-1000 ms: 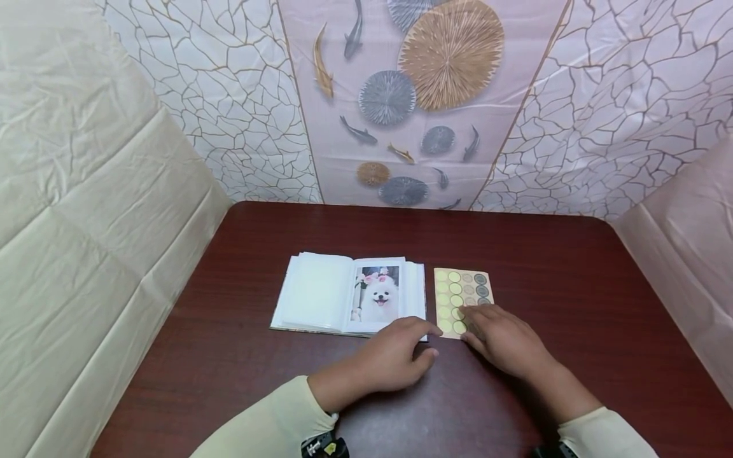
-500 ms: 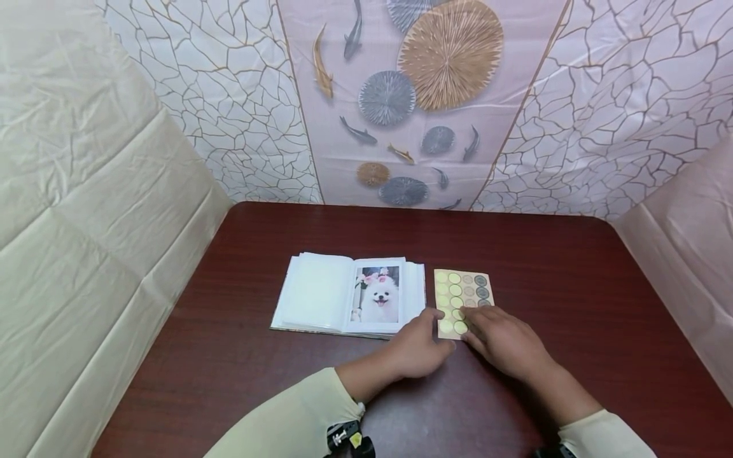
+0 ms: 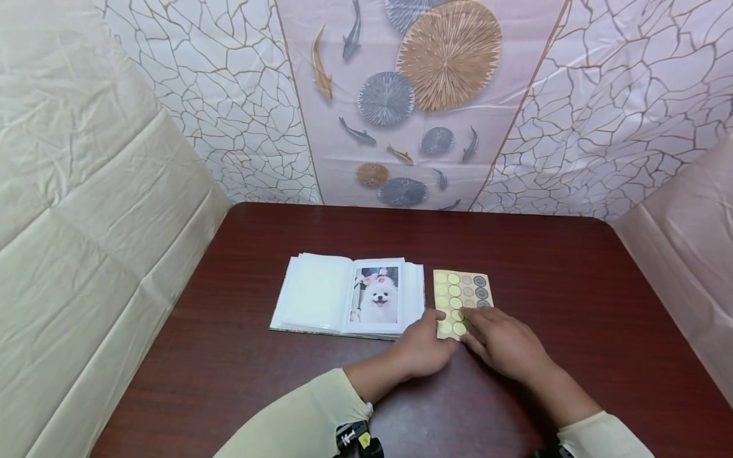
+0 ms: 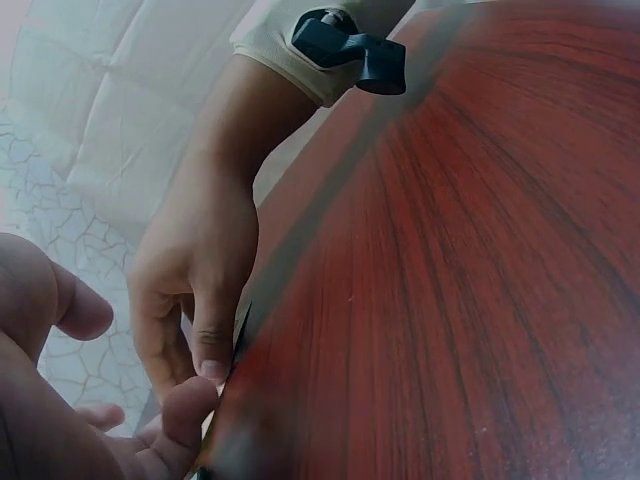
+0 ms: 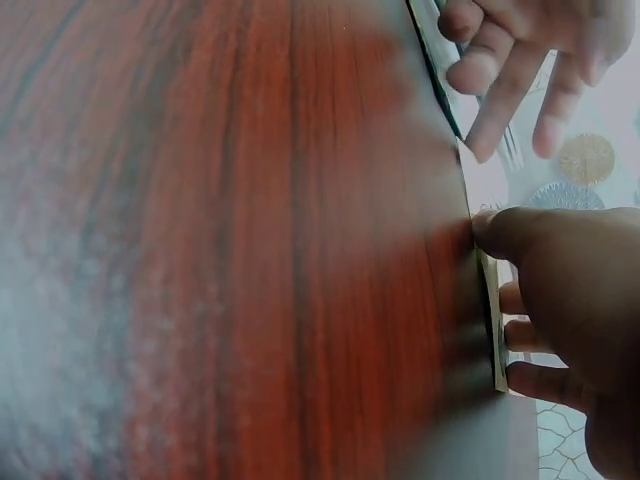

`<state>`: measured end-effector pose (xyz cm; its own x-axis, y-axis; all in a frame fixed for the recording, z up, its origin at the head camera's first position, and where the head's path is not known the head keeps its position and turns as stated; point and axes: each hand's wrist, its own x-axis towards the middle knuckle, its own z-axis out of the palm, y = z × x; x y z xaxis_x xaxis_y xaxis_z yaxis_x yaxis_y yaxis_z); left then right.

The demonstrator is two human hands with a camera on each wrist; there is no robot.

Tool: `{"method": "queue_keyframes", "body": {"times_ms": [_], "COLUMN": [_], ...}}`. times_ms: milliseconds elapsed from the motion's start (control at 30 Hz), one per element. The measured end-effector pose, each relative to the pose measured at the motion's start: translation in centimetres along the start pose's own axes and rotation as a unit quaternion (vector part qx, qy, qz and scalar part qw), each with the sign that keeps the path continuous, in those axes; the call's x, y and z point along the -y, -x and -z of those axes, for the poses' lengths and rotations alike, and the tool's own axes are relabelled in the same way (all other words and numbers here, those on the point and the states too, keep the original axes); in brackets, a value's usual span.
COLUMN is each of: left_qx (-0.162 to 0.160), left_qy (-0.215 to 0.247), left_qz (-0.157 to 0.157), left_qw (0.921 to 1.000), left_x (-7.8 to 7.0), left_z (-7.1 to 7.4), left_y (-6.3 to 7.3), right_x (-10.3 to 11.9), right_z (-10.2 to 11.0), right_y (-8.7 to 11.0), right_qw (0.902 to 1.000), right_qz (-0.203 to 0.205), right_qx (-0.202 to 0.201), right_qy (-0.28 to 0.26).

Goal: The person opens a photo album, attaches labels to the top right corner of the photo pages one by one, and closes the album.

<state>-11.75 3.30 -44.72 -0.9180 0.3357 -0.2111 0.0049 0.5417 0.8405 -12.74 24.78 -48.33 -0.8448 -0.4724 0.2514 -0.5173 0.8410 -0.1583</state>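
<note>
A sheet of round stickers (image 3: 462, 280) lies on the table, with yellow, tan and dark grey circles in rows. My right hand (image 3: 506, 343) rests on its lower right part, fingertips on the circles and thumb at the near edge. In the right wrist view, the right thumb (image 5: 495, 232) touches the sheet's edge. My left hand (image 3: 424, 348) reaches to the sheet's lower left corner, its index finger at the left edge and its thumb close to the right thumb. Just left of the sheet lies an open photo album (image 3: 317, 292) with a white dog's photo (image 3: 379, 296) on the right page.
All of this lies on a dark red wooden table (image 3: 544, 254). A patterned cloth (image 3: 383, 159) hangs behind it, and pale cloth sides (image 3: 114, 222) stand left and right. The left forearm passes in front of the album's lower right corner.
My left hand has moved right, from the album's lower right corner to the sticker sheet's lower left corner. The right hand has stayed on the sheet.
</note>
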Motion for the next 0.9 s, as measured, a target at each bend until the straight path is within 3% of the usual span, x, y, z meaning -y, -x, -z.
{"method": "queue_keyframes", "body": {"times_ms": [367,567,700,800,900], "left_qx": [-0.043,-0.073,-0.085,-0.083,-0.08], "left_qy": [0.096,0.165,0.261,0.348,0.403], "left_qz": [-0.008,0.003,0.04,0.077,0.101], "left_qw": [0.9945,0.9837,0.9609,0.9304,0.906], "left_x": [-0.4,-0.6,-0.9,-1.1,-1.2], "left_z": [0.2,-0.1,-0.7,-1.3,-1.7], "left_y": [-0.6,-1.1,-1.7,-2.3,-2.8], "right_x": [0.0,-0.1,-0.1,0.0,0.1], "right_z": [0.2,0.3,0.4,0.5,0.5], "right_y": [0.2,0.3,0.3,0.3,0.3], "right_qw": [0.9985,0.9965,0.9963,0.9964,0.9961], "right_qz": [-0.038,-0.059,-0.062,-0.065,-0.066], "right_qx": [0.006,0.025,0.03,0.031,0.032], "right_qy": [-0.04,-0.054,-0.05,-0.046,-0.049]}}
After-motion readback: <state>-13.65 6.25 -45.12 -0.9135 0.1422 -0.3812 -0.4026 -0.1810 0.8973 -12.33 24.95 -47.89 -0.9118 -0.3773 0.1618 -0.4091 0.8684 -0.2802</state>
